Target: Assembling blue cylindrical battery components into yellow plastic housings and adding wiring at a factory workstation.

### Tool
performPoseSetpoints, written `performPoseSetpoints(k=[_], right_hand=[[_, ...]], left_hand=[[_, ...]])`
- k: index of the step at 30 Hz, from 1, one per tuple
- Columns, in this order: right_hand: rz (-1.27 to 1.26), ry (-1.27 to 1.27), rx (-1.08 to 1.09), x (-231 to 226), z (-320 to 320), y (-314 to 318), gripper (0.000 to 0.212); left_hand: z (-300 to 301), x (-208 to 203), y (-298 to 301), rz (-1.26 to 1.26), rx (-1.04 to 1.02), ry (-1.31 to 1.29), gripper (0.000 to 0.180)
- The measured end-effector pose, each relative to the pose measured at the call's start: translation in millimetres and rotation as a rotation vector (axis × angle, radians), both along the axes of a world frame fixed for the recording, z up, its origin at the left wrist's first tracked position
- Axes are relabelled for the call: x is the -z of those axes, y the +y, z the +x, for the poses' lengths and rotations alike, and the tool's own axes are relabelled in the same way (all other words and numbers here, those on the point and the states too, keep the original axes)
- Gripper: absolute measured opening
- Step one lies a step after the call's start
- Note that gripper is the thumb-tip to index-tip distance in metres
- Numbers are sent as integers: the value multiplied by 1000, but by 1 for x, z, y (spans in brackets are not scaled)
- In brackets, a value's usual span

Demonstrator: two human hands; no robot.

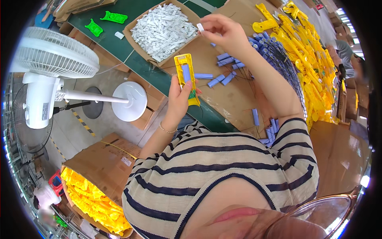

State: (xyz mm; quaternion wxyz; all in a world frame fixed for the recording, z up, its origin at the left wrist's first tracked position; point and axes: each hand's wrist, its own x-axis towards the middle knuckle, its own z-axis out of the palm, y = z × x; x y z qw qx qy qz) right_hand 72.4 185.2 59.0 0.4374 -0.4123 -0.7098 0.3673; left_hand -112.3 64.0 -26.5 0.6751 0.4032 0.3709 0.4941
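Currently the left hand (pixel 180 97), left of centre in the frame, is curled around a yellow plastic housing (pixel 178 60), its thumb laid across the front; a blue cylindrical cell (pixel 186 73) sits inside. At upper centre, the right hand (pixel 227 34) pinches a small white plastic piece (pixel 200 28) between thumb and fingertips, just beside the right rim of an open carton (pixel 191 11) of white parts (pixel 163 32).

The front edge of the green tabletop (pixel 113 44) slants from the upper left down to the striped shirt (pixel 215 153), and the housing is held near that edge. Between the two hands lies an open gap. Right of it, loose blue cells (pixel 217 81) on a cardboard sheet (pixel 223 99) leave room around them, while piled wired cells (pixel 274 53) and heaped yellow parts (pixel 314 67) crowd the upper right. A pedestal fan (pixel 59 47) stands at left, apart from the table.

A white label (pixel 126 161) on the lower-left carton (pixel 107 159) and a grey one (pixel 45 111) on the fan carry print too small to make out.
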Motion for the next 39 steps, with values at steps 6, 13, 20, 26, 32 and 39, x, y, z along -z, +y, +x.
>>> performPoseSetpoints(k=[6, 13, 20, 26, 32, 39], right_hand=[[201, -104, 14, -10, 33, -53, 32], [50, -90, 189, 10, 49, -83, 35], [-88, 204, 357, 18, 38, -103, 20], [152, 481, 298, 21, 56, -112, 13], [331, 460, 196, 22, 53, -123, 12], [-308, 682, 345, 3, 42, -125, 8]], left_hand=[[26, -4, -1, 69, 92, 4, 26], [52, -15, -7, 116, 190, 60, 29], [74, -39, -15, 126, 158, -175, 27], [75, -31, -11, 265, 54, 6, 27], [82, -27, -15, 372, 20, 341, 34], [81, -22, -12, 470, 33, 547, 37]])
